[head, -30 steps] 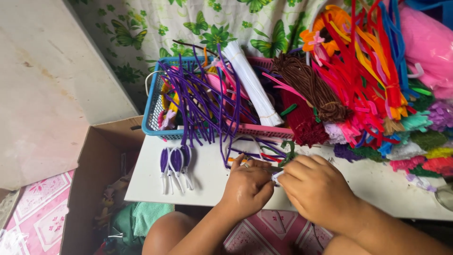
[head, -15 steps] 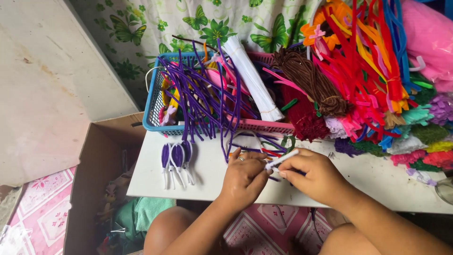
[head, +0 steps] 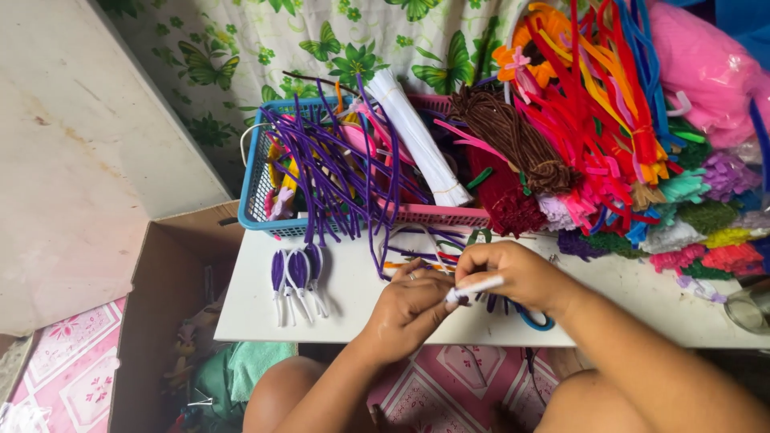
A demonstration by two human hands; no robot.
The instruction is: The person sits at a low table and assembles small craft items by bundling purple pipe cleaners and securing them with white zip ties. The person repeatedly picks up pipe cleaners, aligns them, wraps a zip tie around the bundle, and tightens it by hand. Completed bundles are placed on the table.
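My left hand (head: 409,303) and my right hand (head: 513,273) meet over the front of a small white table (head: 353,289). Between their fingertips they pinch a short white pipe cleaner piece (head: 475,289) with a purple bit at its left end. A few finished purple-and-white petal shapes (head: 297,277) lie on the table to the left of my hands. A blue basket (head: 265,200) behind them holds a spray of purple pipe cleaners (head: 337,172) and a white bundle (head: 417,140).
Heaps of red, orange, pink, brown and blue pipe cleaners (head: 609,120) cover the right of the table. Blue-handled scissors (head: 533,321) lie under my right wrist. An open cardboard box (head: 160,321) stands left of the table. A glass jar (head: 750,309) sits at the right edge.
My hands have shifted slightly right and closer together, and the white piece now sticks out between their fingertips. The view has tilted a little.
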